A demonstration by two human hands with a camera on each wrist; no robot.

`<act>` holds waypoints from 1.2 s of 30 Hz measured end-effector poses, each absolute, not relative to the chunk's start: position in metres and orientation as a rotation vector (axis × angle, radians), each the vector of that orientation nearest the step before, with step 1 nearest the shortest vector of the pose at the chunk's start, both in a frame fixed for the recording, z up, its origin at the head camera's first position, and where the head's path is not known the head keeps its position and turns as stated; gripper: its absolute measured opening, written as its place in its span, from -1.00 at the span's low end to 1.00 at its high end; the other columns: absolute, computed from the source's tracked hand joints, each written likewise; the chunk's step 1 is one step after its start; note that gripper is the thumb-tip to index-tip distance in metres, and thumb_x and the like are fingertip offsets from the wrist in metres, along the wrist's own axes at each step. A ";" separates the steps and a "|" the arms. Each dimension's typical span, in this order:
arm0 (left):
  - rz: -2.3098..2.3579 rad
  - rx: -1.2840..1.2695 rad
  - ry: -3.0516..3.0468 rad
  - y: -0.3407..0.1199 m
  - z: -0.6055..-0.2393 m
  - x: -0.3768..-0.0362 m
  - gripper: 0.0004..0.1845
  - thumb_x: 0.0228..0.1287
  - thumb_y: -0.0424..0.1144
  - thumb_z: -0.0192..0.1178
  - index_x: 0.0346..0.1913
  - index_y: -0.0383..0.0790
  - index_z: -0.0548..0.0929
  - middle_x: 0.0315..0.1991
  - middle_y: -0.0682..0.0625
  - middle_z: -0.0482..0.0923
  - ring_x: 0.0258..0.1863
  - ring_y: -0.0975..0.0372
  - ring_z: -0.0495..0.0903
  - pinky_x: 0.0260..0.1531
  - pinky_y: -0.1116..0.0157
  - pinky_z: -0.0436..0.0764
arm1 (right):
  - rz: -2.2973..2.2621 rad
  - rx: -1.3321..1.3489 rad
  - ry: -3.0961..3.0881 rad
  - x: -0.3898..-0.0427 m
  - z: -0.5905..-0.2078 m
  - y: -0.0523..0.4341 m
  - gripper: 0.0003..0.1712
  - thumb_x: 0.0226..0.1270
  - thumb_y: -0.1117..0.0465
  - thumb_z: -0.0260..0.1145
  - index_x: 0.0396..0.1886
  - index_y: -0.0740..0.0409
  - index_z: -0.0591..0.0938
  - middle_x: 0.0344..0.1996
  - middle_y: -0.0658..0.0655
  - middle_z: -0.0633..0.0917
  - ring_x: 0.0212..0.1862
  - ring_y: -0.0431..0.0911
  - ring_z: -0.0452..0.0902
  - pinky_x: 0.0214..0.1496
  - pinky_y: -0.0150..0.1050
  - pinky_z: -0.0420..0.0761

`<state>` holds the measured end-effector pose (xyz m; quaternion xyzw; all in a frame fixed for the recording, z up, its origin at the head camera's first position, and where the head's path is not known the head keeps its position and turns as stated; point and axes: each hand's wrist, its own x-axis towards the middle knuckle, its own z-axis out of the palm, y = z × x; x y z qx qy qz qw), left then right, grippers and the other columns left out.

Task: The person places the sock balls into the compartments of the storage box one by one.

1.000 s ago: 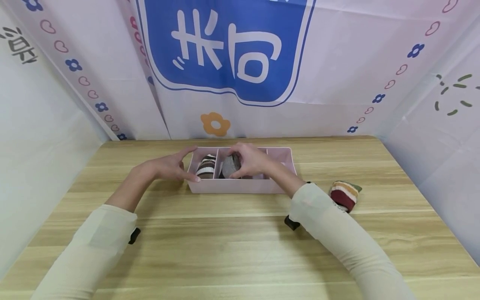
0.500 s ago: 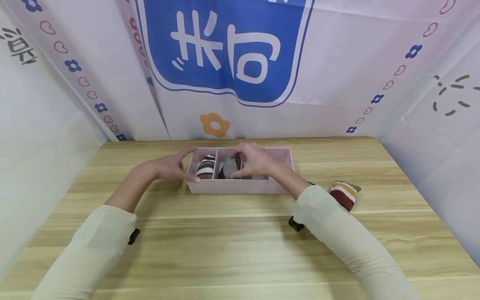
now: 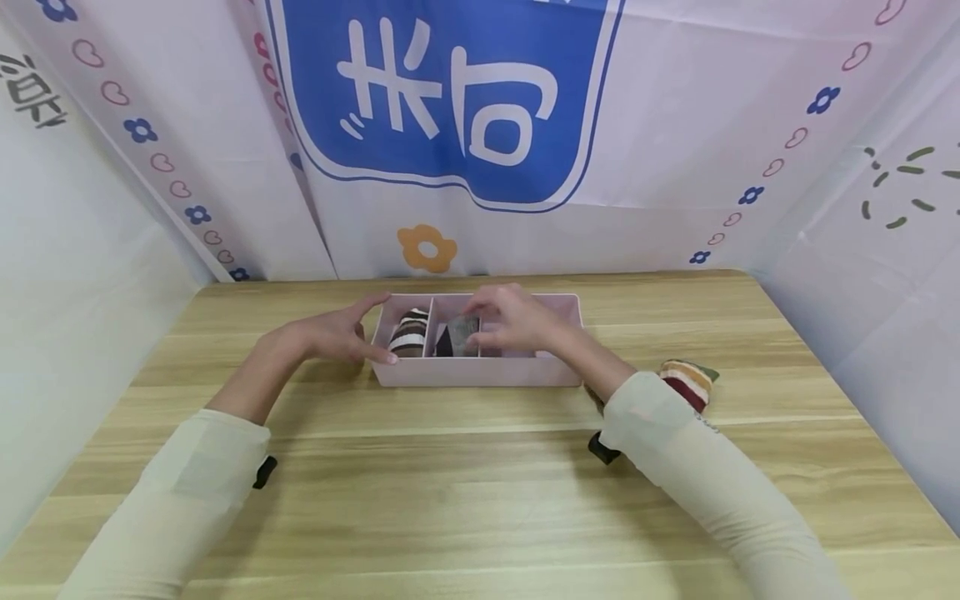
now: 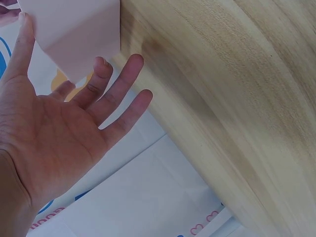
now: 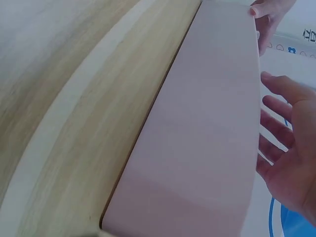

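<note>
A pale pink divided storage box [image 3: 476,373] stands near the back of the table. My left hand [image 3: 330,335] holds its left end, thumb at the front rim and index finger at the back rim; the other fingers hang loose. In the leftmost compartment lies a folded brown-and-white striped sock [image 3: 409,335]. Beside it, past a divider, sits a folded grey sock [image 3: 461,335] with a black patch. My right hand [image 3: 517,321] hovers over the box just right of the grey sock, fingers spread and apart from it, hiding part of the right compartments.
A folded sock with red, white, orange and green stripes [image 3: 690,382] lies on the wooden table [image 3: 450,483] to the right, partly behind the right sleeve [image 3: 697,467]. White printed cloth walls [image 3: 637,167] enclose the back and sides.
My right hand has let go of the grey sock, which now sits in the second compartment, and has drawn slightly right with its fingers opening. My left hand has stayed at the box's end.
</note>
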<state>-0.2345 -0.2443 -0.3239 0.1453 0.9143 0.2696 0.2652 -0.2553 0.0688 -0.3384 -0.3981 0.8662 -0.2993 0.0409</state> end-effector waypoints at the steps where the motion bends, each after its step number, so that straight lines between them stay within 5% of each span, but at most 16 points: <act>1: 0.728 0.393 2.471 -0.244 -0.324 -0.235 0.31 0.21 0.21 0.45 0.69 -0.09 -0.30 0.34 -0.54 0.34 0.37 -0.28 0.37 0.36 -0.25 0.31 | -0.942 -1.216 2.641 -0.254 -0.338 0.071 -0.54 0.28 0.22 0.53 0.11 0.35 0.69 0.06 0.25 0.73 0.12 0.14 0.65 0.24 0.00 0.59; 9: 0.725 0.388 2.470 -0.244 -0.322 -0.235 0.32 0.21 0.19 0.46 0.69 -0.11 -0.30 0.09 -0.34 0.52 0.15 -0.10 0.50 0.27 -0.18 0.40 | -1.012 -1.244 2.602 -0.249 -0.337 0.089 -0.58 0.30 0.28 0.49 0.11 0.37 0.68 0.07 0.29 0.73 0.15 0.23 0.63 0.19 0.11 0.61; 16: 0.742 0.390 2.464 -0.245 -0.321 -0.235 0.32 0.22 0.17 0.46 0.69 -0.09 -0.31 0.26 -0.48 0.43 0.30 -0.22 0.43 0.34 -0.22 0.34 | -1.043 -1.144 2.615 -0.244 -0.331 0.113 -0.57 0.36 0.23 0.45 0.18 0.27 0.69 0.14 0.22 0.72 0.21 0.19 0.59 0.23 0.14 0.57; 22: 0.741 0.398 2.463 -0.244 -0.321 -0.235 0.31 0.23 0.14 0.46 0.69 -0.14 -0.31 0.03 -0.33 0.51 0.06 -0.07 0.51 0.20 -0.15 0.44 | -1.030 -1.104 2.671 -0.243 -0.328 0.133 -0.53 0.34 0.24 0.47 0.20 0.33 0.67 0.13 0.26 0.70 0.12 0.22 0.60 0.19 0.13 0.59; 28: 0.733 0.402 2.469 -0.244 -0.320 -0.236 0.30 0.23 0.14 0.46 0.69 -0.15 -0.30 0.01 -0.31 0.51 0.04 -0.05 0.49 0.18 -0.14 0.44 | -1.024 -1.071 2.683 -0.243 -0.325 0.151 -0.50 0.30 0.27 0.49 0.20 0.38 0.65 0.13 0.30 0.70 0.16 0.20 0.59 0.18 0.12 0.60; 36: 0.768 0.409 2.451 -0.245 -0.323 -0.234 0.29 0.25 0.15 0.44 0.69 -0.11 -0.30 0.31 -0.53 0.36 0.31 -0.25 0.41 0.32 -0.24 0.36 | -0.957 -1.039 2.724 -0.242 -0.325 0.177 -0.52 0.35 0.23 0.48 0.20 0.35 0.65 0.10 0.29 0.71 0.13 0.19 0.59 0.14 0.15 0.60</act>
